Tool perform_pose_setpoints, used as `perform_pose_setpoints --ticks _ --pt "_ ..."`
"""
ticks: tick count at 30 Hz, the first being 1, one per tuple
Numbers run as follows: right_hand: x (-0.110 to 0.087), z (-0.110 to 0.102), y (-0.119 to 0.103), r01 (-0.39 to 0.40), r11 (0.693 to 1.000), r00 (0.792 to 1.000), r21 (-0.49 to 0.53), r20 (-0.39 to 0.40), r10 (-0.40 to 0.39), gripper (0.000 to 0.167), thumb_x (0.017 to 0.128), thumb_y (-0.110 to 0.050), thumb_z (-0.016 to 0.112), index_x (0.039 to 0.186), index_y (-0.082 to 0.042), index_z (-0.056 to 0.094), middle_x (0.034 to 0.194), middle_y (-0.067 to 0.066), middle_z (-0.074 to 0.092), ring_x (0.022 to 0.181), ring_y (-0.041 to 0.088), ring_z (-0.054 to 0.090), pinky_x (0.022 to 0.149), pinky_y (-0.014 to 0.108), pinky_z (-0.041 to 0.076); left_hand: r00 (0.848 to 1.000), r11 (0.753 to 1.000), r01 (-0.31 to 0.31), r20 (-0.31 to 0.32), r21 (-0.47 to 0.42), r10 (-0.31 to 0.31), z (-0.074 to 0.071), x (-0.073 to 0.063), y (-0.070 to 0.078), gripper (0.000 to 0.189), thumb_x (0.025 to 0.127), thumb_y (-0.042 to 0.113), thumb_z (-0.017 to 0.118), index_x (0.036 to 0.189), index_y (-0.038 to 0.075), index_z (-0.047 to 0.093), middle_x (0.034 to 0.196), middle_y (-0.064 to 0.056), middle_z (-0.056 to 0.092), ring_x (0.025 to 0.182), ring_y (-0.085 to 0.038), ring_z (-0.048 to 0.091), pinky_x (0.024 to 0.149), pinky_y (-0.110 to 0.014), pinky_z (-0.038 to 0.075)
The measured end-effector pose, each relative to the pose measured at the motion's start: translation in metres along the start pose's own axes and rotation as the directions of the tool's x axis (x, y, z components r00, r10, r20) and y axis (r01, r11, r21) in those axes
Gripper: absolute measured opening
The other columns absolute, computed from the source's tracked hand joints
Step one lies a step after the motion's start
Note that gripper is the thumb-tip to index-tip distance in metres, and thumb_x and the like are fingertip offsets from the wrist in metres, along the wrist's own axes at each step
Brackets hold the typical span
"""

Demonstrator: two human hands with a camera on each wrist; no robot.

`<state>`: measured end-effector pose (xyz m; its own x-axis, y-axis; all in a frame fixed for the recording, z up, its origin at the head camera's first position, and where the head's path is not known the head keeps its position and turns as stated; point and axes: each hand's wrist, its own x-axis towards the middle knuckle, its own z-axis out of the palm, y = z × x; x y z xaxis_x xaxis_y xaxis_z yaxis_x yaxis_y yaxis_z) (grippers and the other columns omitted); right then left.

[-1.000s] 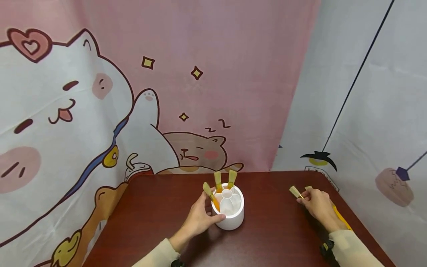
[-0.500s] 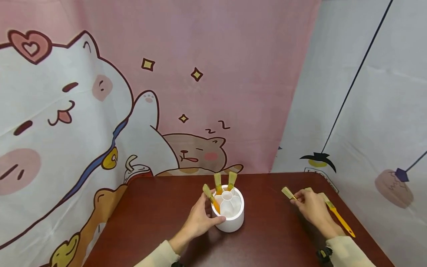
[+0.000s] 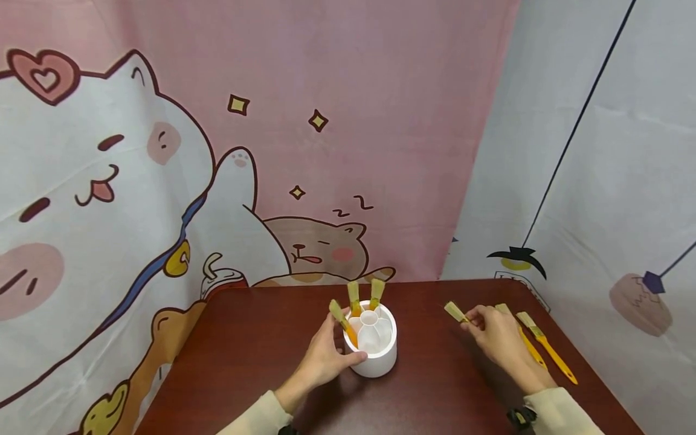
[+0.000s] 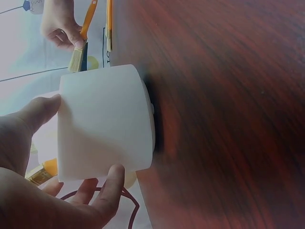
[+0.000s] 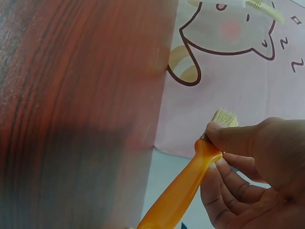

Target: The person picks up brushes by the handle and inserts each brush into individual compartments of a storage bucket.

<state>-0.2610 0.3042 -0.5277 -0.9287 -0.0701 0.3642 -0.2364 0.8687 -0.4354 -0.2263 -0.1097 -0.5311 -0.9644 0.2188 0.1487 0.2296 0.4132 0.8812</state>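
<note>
Curling round the white holder (image 3: 376, 365), the left hand (image 3: 327, 355) seemingly steadied it upright on the bench (image 3: 261, 356), while farther right the right hand (image 3: 499, 339) pinched a brush (image 5: 185, 180) near its bristles (image 5: 225, 118), probably to leave the handle (image 5: 171, 200) free.

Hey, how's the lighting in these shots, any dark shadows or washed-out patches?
Head view: fairly even light, soft shadow on the table near the cup; left wrist view: backdrop bleached pale at upper left, dark shadow along the cup's base; right wrist view: broad dark shadow over the table at lower left, held brush fairly clear.
</note>
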Motion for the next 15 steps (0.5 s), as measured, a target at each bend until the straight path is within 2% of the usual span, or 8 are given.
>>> perform_pose_setpoints --ticks 7,15 --pt "-0.001 -0.005 -0.010 -0.003 1.000 1.000 0.009 0.008 0.003 0.021 0.095 -0.015 0.098 0.104 -0.004 0.083 0.090 0.001 0.079 0.079 0.016 0.069 0.073 0.038 0.057 1.000 1.000 0.001 0.009 -0.012 -0.001 0.001 0.001 -0.002 0.102 0.087 0.019 0.106 0.171 0.014 0.048 0.161 -0.024 0.069 0.132 -0.039 0.078 0.101 -0.053 0.071" --pt "-0.001 -0.008 -0.021 0.048 0.999 0.999 0.009 -0.026 -0.047 0.020 0.093 -0.013 0.099 0.102 -0.005 0.083 0.088 0.000 0.078 0.076 0.013 0.067 0.070 0.032 0.054 1.000 1.000 0.003 0.008 0.002 -0.003 0.000 0.002 -0.002 0.104 0.087 0.021 0.105 0.171 0.013 0.045 0.160 -0.024 0.070 0.134 -0.042 0.078 0.101 -0.056 0.070"
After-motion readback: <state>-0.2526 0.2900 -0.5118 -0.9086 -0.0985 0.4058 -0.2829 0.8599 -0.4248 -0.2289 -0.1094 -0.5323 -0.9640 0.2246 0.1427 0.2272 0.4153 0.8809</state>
